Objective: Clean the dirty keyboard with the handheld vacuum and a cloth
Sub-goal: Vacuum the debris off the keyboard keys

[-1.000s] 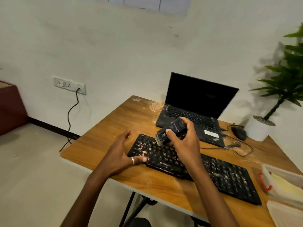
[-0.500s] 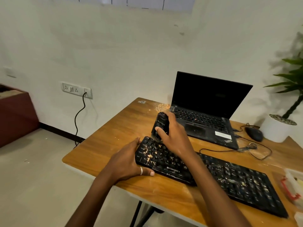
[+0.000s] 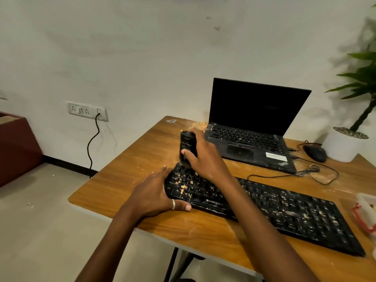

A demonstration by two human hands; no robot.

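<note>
A long black keyboard (image 3: pixel 284 208) lies across the wooden table (image 3: pixel 126 180), littered with pale crumbs, thickest at its left end. My right hand (image 3: pixel 205 159) grips a small black handheld vacuum (image 3: pixel 187 145), held upright with its brush end down on the keyboard's far left corner. My left hand (image 3: pixel 156 192) lies over the keyboard's left edge, with the ringed thumb along the front rim. No cloth shows in view.
A dusty open laptop (image 3: pixel 250 129) stands behind the keyboard, with a crumb pile (image 3: pixel 197 125) at its left. A black mouse (image 3: pixel 315 152) and looped cable (image 3: pixel 317 174) lie at the right, beside a white plant pot (image 3: pixel 343 147). A plastic container (image 3: pixel 366 214) sits at the right edge.
My right hand has swung the vacuum from tilted above the keys to upright, brush down on the far left corner. My left hand closed in on the keyboard's left edge.
</note>
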